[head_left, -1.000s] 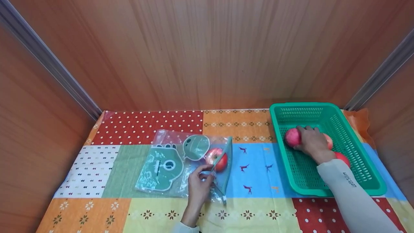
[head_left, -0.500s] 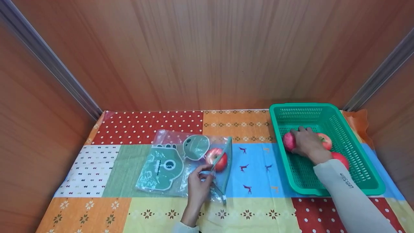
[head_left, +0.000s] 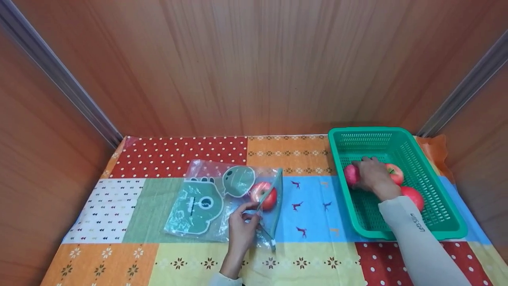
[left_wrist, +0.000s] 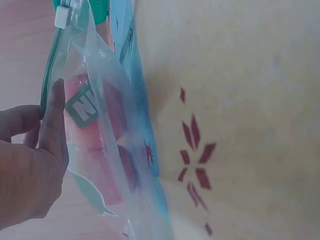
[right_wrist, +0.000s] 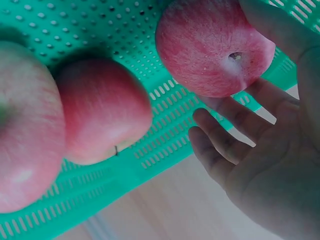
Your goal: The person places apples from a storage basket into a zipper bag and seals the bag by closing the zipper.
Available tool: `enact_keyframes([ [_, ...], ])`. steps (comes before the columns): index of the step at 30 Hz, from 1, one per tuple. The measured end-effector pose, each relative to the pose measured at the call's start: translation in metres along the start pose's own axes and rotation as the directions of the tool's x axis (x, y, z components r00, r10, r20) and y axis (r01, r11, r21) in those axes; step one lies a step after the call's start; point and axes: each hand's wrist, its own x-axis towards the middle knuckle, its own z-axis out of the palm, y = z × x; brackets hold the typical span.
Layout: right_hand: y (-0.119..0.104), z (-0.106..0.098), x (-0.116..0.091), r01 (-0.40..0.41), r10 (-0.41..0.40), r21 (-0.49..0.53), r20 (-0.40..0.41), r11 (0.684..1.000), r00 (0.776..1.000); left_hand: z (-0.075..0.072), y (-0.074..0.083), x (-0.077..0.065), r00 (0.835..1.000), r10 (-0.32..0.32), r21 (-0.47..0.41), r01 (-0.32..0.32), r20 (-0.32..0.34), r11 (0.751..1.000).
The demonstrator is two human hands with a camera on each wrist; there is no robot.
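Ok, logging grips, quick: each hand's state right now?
Left hand: pinching the clear bag by its edge.
Right hand: gripping an apple in the green basket.

On the person's right sleeve (head_left: pixel 430 254), I can read the dark words "Let's Slim" (head_left: pixel 417 222). On the clear bag (head_left: pixel 222 206), one green patch (left_wrist: pixel 75 117) carries white letters (left_wrist: pixel 86 107), N and I as it seems; their order I cannot tell.

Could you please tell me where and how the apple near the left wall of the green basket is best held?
Probably around the widest part of the apple, squeezed gently on two opposite sides, coming from above and from the right. It is round, without a handle; the left wall of the green basket stands close by it, while the top is open.
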Motion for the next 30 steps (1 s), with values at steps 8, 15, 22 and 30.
enact_keyframes([
  [8, 0.0044, 0.0025, -0.0058, -0.001, 0.002, 0.039, -0.023, 0.999, 1.000, 0.0017, -0.0029, 0.0012, 0.999, 0.033, -0.011, -0.033, -0.003, 0.999],
  [15, 0.0057, 0.0029, -0.0057, -0.002, 0.003, 0.049, -0.016, 0.999, 1.000, 0.0033, -0.0047, 0.0019, 1.000, -0.001, -0.013, 0.001, -0.001, 1.000],
  [22, 0.0013, 0.0005, -0.0046, -0.013, 0.014, 0.055, -0.013, 0.998, 1.000, 0.0027, -0.0049, 0.0017, 1.000, 0.016, -0.012, -0.016, 0.002, 1.000],
  [30, 0.0025, -0.0001, -0.0066, 0.001, -0.002, 0.063, 0.002, 0.998, 1.000, 0.0016, -0.0056, 0.0017, 1.000, 0.010, -0.018, -0.010, -0.004, 1.000],
])
